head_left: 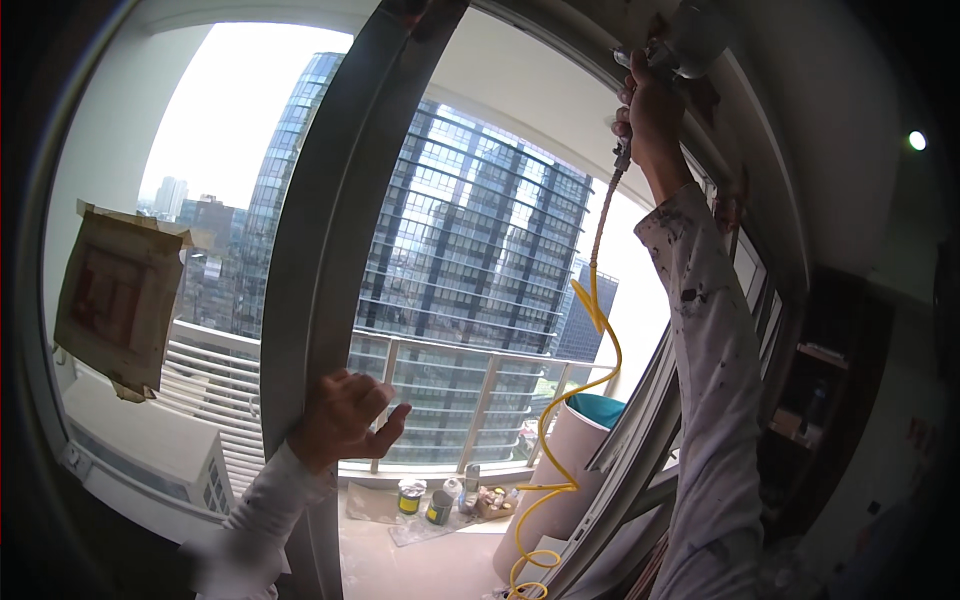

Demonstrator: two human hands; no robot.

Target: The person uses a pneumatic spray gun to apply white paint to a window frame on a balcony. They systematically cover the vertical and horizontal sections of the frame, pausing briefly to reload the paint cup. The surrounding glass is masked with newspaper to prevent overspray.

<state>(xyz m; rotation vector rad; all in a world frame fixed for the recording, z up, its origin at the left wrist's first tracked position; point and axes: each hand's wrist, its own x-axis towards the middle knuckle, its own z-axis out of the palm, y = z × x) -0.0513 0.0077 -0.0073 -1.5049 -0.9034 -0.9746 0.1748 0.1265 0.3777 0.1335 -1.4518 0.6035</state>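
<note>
My left hand (340,418) grips the edge of a grey vertical window frame post (335,200) at about waist height. My right hand (652,110) is raised high to the upper right and is closed around a spray gun (680,45) held against the top of the window frame. A coiled yellow air hose (590,330) hangs from the gun down to the balcony floor. Both sleeves are white and spattered with dark paint.
A sheet of brown masking paper (118,300) is taped on the glass at left. Paint cans (425,500) and small containers stand on the balcony floor behind the railing (470,355). A large roll with a teal cap (565,450) leans by the open sash. Tall buildings outside.
</note>
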